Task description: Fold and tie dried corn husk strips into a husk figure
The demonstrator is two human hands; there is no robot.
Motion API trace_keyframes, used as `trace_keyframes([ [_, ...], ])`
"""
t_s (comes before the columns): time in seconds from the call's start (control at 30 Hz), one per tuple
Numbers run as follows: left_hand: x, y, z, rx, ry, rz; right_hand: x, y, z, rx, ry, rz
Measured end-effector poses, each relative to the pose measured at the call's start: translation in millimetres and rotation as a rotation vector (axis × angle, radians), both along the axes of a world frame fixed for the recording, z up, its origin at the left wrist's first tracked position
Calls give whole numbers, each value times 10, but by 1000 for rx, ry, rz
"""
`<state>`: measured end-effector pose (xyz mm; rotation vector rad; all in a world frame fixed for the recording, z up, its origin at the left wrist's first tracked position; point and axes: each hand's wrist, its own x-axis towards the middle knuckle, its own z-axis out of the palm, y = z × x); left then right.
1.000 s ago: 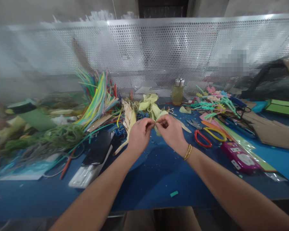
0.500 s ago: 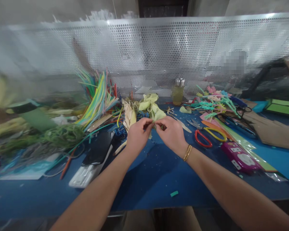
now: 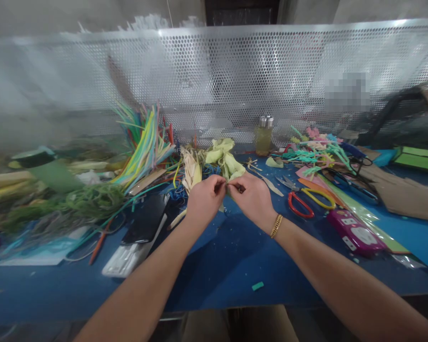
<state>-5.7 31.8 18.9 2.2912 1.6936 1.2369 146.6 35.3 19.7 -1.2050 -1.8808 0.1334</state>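
My left hand [image 3: 206, 198] and my right hand [image 3: 254, 195] meet over the middle of the table, thumbs and forefingers pinched close together. Between the fingertips is the lower end of a pale green, crinkled leaf-like piece [image 3: 221, 156], which looks like husk. Its broad folds spread up and away beyond my hands. The exact spot gripped is mostly covered by my fingers. Just left of it lies a bundle of dry, beige husk-like strips [image 3: 190, 172]. Scissors [image 3: 302, 191] with one red and one yellow handle lie to the right of my right hand.
A perforated metal screen [image 3: 231, 71] stands behind the blue table [image 3: 221, 266]. Left are colored stems [image 3: 146, 147], green fibers [image 3: 96, 199] and a black phone [image 3: 146, 221]. Right are a purple box [image 3: 356, 232] and pastel fuzzy pieces [image 3: 316, 142]. A lidded bottle [image 3: 263, 138] stands at the back.
My fingers have shifted very slightly at the lower end of the pale green piece, still pinched. At the far left, a blurred pale shape has gone from view.
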Motion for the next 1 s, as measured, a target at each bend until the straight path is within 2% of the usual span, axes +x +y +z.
trace_keyframes([
  [0.13, 13, -11, 13, 9, 37, 57, -14, 13, -13, -31, 12, -10],
  [0.53, 54, -95, -7, 68, 186, 119, -58, 12, -46, -166, 208, -25],
  [0.73, 60, -116, 1, 145, 323, 110, -30, 47, -52, -275, 272, 67],
  [0.9, 60, -85, -32, 72, 230, 81, -34, 27, -46, -160, 148, -20],
  [1.0, 70, -64, -56, 36, 124, 41, -39, 43, -78, -175, 167, -24],
])
